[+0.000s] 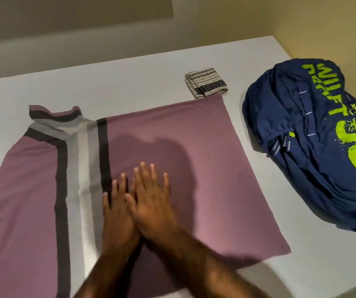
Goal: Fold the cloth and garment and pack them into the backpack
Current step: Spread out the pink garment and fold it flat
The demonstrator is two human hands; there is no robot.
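Note:
A mauve garment (pixel 205 147) with dark and grey stripes lies spread flat on the white table (pixel 129 78). Its right part is folded into a square; its striped left end is rumpled at the back. My left hand (pixel 116 211) and my right hand (pixel 151 198) lie side by side with straight fingers, pressing flat on the garment's middle, the right partly over the left. A small striped cloth (pixel 207 83) sits folded at the garment's far right corner. A navy backpack (pixel 314 143) with lime-green lettering lies on the table's right side.
A beige wall rises behind the table and a yellowish wall stands at the right, close to the backpack. The table's front right edge runs diagonally at the lower right. Bare white tabletop (pixel 248 168) separates the garment from the backpack.

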